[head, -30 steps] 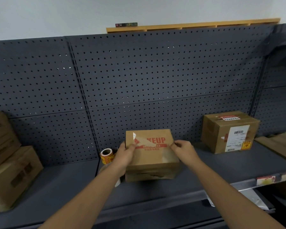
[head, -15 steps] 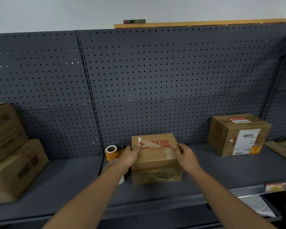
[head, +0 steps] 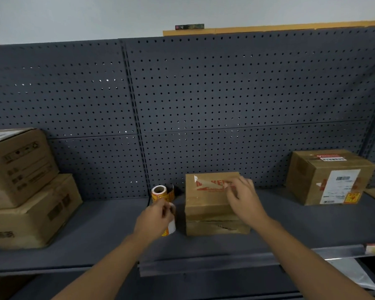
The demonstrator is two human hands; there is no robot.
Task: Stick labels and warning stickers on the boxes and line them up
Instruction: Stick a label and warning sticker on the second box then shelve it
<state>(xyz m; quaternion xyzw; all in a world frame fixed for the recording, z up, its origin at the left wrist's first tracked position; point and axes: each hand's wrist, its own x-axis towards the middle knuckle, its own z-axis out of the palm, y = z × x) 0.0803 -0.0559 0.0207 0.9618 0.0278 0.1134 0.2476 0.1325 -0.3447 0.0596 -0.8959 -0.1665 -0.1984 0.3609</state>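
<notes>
Centre of frame: small box (head: 212, 204) on the grey shelf (head: 95, 232), no white label on it.

Right hand (head: 244, 197) rests loosely spread over its top right.

Left hand (head: 155, 218) is curled at the sticker strip (head: 170, 226) trailing from the roll (head: 160, 192); an actual pinch cannot be told.

Step, likely: fetching 1 warning sticker. Next: peel cleanly, press it flat.

1 labelled box (head: 329, 178) at right.

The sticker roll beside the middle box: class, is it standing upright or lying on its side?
Upright: the sticker roll stands on end on the shelf, its core hole facing up.
</notes>
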